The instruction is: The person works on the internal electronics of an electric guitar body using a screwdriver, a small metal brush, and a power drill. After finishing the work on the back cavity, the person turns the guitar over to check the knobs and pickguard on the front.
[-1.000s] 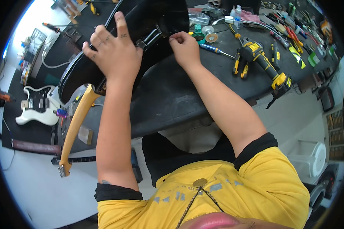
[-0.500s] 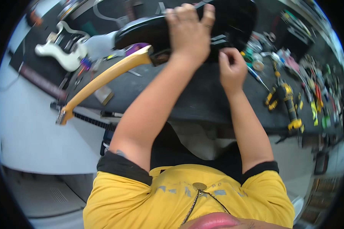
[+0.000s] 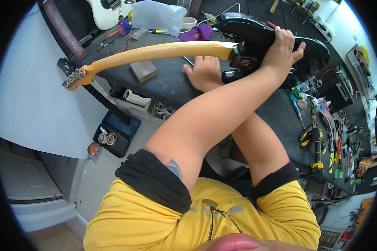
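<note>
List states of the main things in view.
Glossy black guitar: back facing up
Pale wooden neck: attached to it
Left hand: open, laid on the guitar
Right hand: open, partly hidden by the neck
Purple cloth: crumpled
Yellow-and-black drill: lying unheld
White guitar body: lying, partly cropped

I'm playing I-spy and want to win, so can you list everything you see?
guitar: one, black body, tan neck, under left hand
white guitar: one, white, upper left
dark neck: one, black, left
bag: one, cloudy white, top
tape: one roll, cream, beside bag
cloth: one, purple, near tape
block: one, grey-tan, left of right hand
drill: one, yellow-black, right
small tools: too many to count, mixed, right
bench: one, black, middle
shirt: one, yellow, bottom
left hand: one, bare, on guitar
right hand: one, bare, below tan neck
</note>
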{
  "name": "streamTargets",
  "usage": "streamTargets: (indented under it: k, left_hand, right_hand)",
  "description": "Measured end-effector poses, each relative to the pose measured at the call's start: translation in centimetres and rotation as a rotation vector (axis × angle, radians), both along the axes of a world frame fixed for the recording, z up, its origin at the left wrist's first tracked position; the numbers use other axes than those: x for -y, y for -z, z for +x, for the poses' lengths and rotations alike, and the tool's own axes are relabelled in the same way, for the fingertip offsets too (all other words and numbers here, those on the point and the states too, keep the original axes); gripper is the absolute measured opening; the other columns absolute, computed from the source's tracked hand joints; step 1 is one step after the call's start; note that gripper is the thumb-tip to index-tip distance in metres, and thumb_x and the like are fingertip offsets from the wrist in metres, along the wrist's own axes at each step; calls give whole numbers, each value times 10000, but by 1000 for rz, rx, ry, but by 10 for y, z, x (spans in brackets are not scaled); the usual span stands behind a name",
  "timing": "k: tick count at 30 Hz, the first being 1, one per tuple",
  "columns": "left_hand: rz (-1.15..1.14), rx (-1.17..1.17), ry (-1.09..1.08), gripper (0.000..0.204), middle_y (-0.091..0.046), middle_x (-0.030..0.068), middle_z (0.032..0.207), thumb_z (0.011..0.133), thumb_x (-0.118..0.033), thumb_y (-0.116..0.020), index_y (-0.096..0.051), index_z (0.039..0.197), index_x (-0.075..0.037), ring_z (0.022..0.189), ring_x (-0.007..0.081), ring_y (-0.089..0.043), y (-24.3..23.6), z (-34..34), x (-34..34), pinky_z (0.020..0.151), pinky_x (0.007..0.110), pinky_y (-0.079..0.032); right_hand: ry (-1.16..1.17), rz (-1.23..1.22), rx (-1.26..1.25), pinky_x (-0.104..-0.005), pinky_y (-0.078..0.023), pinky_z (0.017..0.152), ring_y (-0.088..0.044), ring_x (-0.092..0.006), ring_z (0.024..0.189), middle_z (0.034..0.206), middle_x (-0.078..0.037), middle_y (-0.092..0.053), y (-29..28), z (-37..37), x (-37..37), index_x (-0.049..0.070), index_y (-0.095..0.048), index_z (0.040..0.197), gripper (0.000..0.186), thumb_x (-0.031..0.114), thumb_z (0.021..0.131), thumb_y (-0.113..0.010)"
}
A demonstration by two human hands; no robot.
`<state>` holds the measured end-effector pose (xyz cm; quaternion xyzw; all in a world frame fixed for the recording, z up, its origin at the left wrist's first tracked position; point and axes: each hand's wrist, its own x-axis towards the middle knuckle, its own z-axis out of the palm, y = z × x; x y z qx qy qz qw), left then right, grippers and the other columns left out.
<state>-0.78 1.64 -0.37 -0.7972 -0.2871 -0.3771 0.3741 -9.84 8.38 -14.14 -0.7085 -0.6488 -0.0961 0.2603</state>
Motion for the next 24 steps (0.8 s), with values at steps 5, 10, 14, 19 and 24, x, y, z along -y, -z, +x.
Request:
streamTargets:
  k: [5,10,14,19,24]
  left_hand:
    - [-79,-28,-18,599,-510,206,1436,1049,-334,-455,-304,1629,-303,1388,399,-404,1,-5,-22,1140,692,-185]
    - [-91,-32,30,650,-556,155,1422,1024,-351,-496,-294,1632,-240,1390,373,-430,-2,-4,-12,1143,666,-233]
    - [-51,-20,-5,633,-558,170,1408,1022,-352,-494,-320,1624,-263,1377,384,-442,12,-6,-27,1152,666,-225]
    - [-97,161,176,585,-566,217,1303,986,-304,-564,-435,1554,-262,1318,408,-474,8,20,-41,1152,669,-225]
    - [-167,36,166,550,-490,248,1430,1033,-280,-454,-401,1575,-201,1344,408,-447,-1,21,-22,1169,644,-198]
  right_hand:
    - [165,-56,77,-581,-301,1190,-431,-443,1414,1513,-275,-466,22,-11,-32,-12,-502,1456,777,577,956,-573]
    - [217,171,189,-528,-455,1045,-583,-441,1231,1285,-267,-639,19,36,-41,-33,-634,1258,459,309,957,-573]
    - [155,-189,150,-558,-434,1054,-532,-435,1300,1354,-267,-599,9,18,-70,-29,-591,1322,450,228,955,-554]
    - [131,211,132,-513,-502,956,-658,-398,1127,1189,-217,-698,0,20,-73,9,-680,1185,307,126,937,-541]
    - [139,-31,241,-490,-543,845,-708,-330,993,1042,-136,-736,19,46,-40,37,-675,1102,222,100,908,-586]
